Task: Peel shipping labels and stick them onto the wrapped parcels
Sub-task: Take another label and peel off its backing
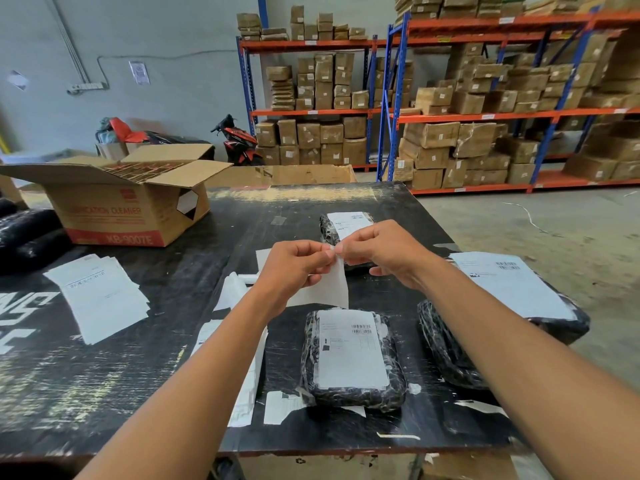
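We pinch the label sheet [325, 289] at its top corner between left hand [298, 268] and right hand [381, 251], above the near parcel [353, 396] — peel slowly, keeping the sticker flat — no curl.
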Demonstrator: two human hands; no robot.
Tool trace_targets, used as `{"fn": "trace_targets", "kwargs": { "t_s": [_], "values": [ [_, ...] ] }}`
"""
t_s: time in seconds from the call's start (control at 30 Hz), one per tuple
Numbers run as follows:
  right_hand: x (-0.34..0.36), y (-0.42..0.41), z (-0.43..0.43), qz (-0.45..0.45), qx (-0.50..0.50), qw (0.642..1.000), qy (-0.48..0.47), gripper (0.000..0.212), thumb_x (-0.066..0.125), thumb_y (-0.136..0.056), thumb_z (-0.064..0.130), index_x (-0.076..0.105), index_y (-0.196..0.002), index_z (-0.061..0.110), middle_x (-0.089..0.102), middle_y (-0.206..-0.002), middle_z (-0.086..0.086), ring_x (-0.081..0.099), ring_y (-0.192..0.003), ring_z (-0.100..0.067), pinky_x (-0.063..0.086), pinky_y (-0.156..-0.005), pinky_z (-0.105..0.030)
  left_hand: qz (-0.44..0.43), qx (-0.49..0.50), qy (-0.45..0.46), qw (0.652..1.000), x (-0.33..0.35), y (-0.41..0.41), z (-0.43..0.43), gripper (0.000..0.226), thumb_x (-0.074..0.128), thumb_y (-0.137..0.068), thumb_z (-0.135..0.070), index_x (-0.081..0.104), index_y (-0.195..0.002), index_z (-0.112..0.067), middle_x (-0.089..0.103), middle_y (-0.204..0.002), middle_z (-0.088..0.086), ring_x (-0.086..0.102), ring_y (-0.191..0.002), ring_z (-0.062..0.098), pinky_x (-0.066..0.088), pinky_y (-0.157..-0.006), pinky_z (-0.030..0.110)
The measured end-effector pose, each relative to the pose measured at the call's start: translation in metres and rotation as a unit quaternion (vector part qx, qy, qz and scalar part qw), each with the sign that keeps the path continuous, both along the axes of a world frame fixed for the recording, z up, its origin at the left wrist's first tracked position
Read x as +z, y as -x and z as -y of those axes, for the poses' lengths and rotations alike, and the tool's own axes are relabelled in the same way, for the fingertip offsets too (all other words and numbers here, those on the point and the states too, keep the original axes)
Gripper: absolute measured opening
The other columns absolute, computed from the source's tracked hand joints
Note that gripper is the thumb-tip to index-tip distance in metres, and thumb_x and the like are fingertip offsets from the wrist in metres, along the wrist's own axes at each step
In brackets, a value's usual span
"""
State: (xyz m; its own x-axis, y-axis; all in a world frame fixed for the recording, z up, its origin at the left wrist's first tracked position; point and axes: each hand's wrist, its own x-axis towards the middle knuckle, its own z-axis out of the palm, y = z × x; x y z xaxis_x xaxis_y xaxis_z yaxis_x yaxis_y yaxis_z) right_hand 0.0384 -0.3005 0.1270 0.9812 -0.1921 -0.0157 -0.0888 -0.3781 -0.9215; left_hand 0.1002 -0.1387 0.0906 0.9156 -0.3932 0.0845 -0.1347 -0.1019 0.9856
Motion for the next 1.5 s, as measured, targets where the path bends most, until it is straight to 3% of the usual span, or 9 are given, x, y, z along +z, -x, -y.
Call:
{"fn": "trace_targets", "kwargs": {
  "t_s": [0.2,0.3,0.43,0.6,0.73,0.9,1.1,1.3,1.5],
  "values": [
    [-0.001,-0.001,0.0,-0.002,-0.016,1.0,-0.008,0.01,0.078,-0.083,0.026,0.078,-0.084,0.016,0.078,-0.088,-0.002,0.073,-0.086,-0.014,0.043,-0.091,-0.044,0.002,-0.007,-0.008,1.0,0.002,0.001,0.002,0.009,0.071,-0.089,-0.018,0.077,-0.092,-0.013,0.075,-0.085,0.003,0.065,-0.075,0.01,0.053,-0.073,0.026],
    [-0.001,-0.001,-0.002,-0.007,-0.022,1.0,-0.012,0.007,0.074,-0.084,0.023,0.076,-0.08,0.018,0.078,-0.09,-0.004,0.074,-0.092,-0.018,0.044,-0.092,-0.044,-0.002,-0.01,-0.008,1.0,0.001,0.001,0.002,0.009,0.07,-0.09,-0.016,0.077,-0.093,-0.011,0.073,-0.084,0.006,0.063,-0.072,0.011,0.053,-0.069,0.024],
    [-0.002,-0.001,-0.006,-0.017,-0.031,0.999,-0.029,0.009,0.07,-0.086,0.021,0.075,-0.081,0.016,0.077,-0.08,-0.001,0.074,-0.087,-0.016,0.046,-0.091,-0.044,-0.049,-0.005,0.027,0.998,0.001,0.004,0.005,0.011,0.061,-0.094,-0.013,0.071,-0.094,-0.009,0.071,-0.077,0.005,0.063,-0.07,0.015,0.053,-0.07,0.028],
    [-0.002,-0.003,-0.014,-0.028,-0.069,0.995,-0.063,0.01,0.065,-0.088,0.017,0.071,-0.082,0.013,0.074,-0.073,0.001,0.072,-0.08,-0.015,0.046,-0.09,-0.043,-0.115,0.054,0.076,0.989,0.001,0.006,0.011,0.011,0.052,-0.092,-0.014,0.063,-0.091,-0.012,0.071,-0.081,0.008,0.068,-0.074,0.02,0.054,-0.07,0.031],
    [-0.003,-0.004,-0.015,-0.043,-0.12,0.986,-0.111,0.013,0.061,-0.089,0.016,0.071,-0.093,0.009,0.074,-0.073,0.0,0.07,-0.071,-0.012,0.05,-0.09,-0.042,-0.113,0.127,0.11,0.979,-0.001,0.004,0.009,0.01,0.056,-0.09,-0.006,0.062,-0.083,-0.001,0.065,-0.077,0.012,0.068,-0.07,0.02,0.06,-0.068,0.028],
    [-0.01,-0.006,-0.017,-0.05,-0.144,0.977,-0.148,0.016,0.06,-0.09,0.016,0.07,-0.102,0.011,0.072,-0.065,0.005,0.069,-0.069,-0.009,0.051,-0.082,-0.037,-0.084,0.18,0.107,0.974,-0.004,0.0,0.002,0.018,0.064,-0.082,0.004,0.057,-0.067,-0.003,0.055,-0.069,0.01,0.06,-0.066,0.018,0.059,-0.063,0.025],
    [-0.011,-0.009,-0.019,-0.046,-0.169,0.969,-0.171,0.019,0.056,-0.091,0.014,0.068,-0.106,0.01,0.074,-0.084,-0.002,0.07,-0.074,-0.012,0.051,-0.081,-0.038,-0.085,0.177,0.104,0.975,-0.005,-0.003,-0.004,0.02,0.071,-0.083,0.003,0.061,-0.091,-0.012,0.061,-0.107,0.011,0.066,-0.097,0.029,0.061,-0.066,0.025],
    [-0.013,-0.011,-0.016,-0.028,-0.193,0.963,-0.186,0.023,0.053,-0.092,0.012,0.064,-0.111,0.007,0.074,-0.095,-0.007,0.07,-0.075,-0.015,0.051,-0.083,-0.039,-0.091,0.2,0.105,0.97,-0.002,-0.013,-0.016,0.013,0.06,-0.092,-0.002,0.068,-0.089,-0.012,0.065,-0.098,0.011,0.061,-0.084,0.024,0.06,-0.078,0.033],
    [-0.013,-0.021,-0.024,-0.01,-0.234,0.952,-0.196,0.017,0.046,-0.092,0.01,0.062,-0.099,0.009,0.072,-0.097,-0.011,0.071,-0.082,-0.02,0.052,-0.082,-0.041,-0.101,0.281,0.081,0.951,-0.005,-0.032,-0.032,0.024,0.053,-0.098,-0.006,0.072,-0.088,-0.017,0.064,-0.107,0.007,0.063,-0.094,0.025,0.059,-0.068,0.025]
  ]
}}
